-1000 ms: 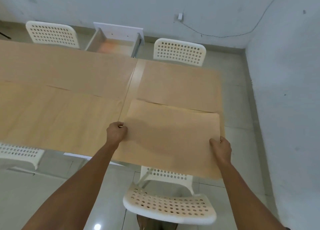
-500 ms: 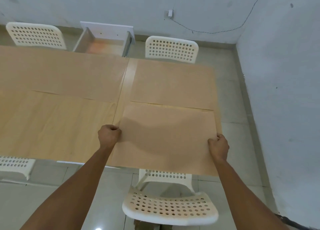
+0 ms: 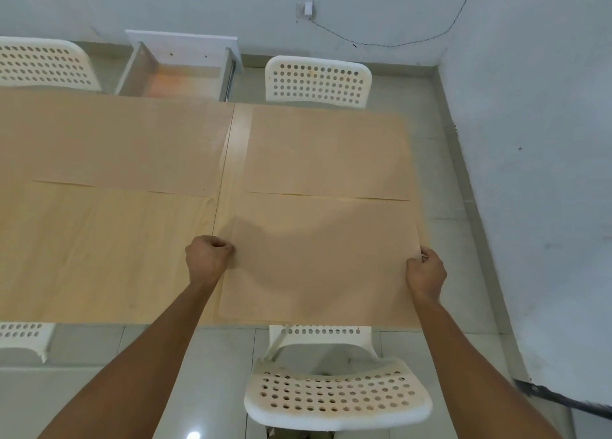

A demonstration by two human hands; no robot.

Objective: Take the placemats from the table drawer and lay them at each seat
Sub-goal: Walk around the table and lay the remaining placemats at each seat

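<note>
Item: near placemat (image 3: 318, 260), flat on the table (image 3: 109, 256), directly beyond the near white chair (image 3: 337, 402). I hold it: left hand (image 3: 207, 260) and right hand (image 3: 425, 271) pinch opposite edges, probably to square it with that seat. Beyond it, the drawer (image 3: 180, 71) stands open.

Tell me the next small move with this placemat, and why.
Probably let go with both hands. The near-right placemat already looks flat on the table, squared before the near chair, while the left hand and right hand grip its side edges.
</note>
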